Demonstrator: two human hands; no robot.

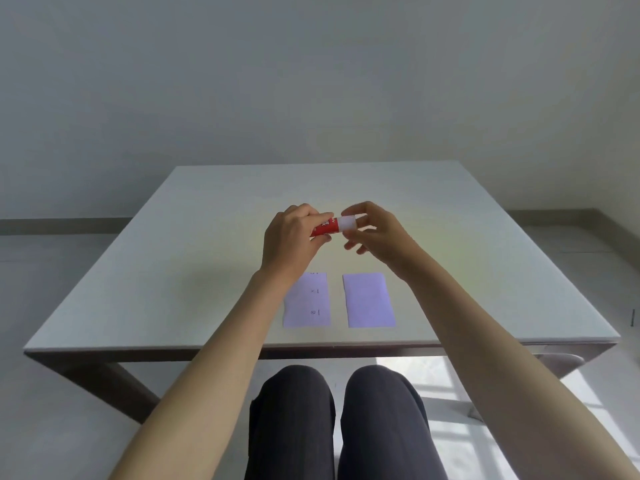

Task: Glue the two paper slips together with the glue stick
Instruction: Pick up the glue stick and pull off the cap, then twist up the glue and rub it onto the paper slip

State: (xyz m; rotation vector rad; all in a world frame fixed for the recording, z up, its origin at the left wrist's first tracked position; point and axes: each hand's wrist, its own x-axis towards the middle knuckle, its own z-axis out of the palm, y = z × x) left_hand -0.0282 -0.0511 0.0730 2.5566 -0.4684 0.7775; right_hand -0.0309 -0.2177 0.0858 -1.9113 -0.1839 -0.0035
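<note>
A red glue stick (pixel 327 227) with a white cap (pixel 347 223) is held level above the table. My left hand (pixel 292 242) grips its red body. My right hand (pixel 375 233) pinches the white cap between thumb and fingers. The cap sits on the stick. Below my hands, two pale paper slips lie side by side near the table's front edge. The left slip (pixel 309 303) has small printed marks, and my left wrist covers its upper left corner. The right slip (pixel 369 299) is blank.
A white square table (pixel 173 271) on dark legs carries the slips. A plain wall stands behind it. My knees in dark trousers (pixel 339 420) show under the front edge. Sunlight falls on the floor at the lower right.
</note>
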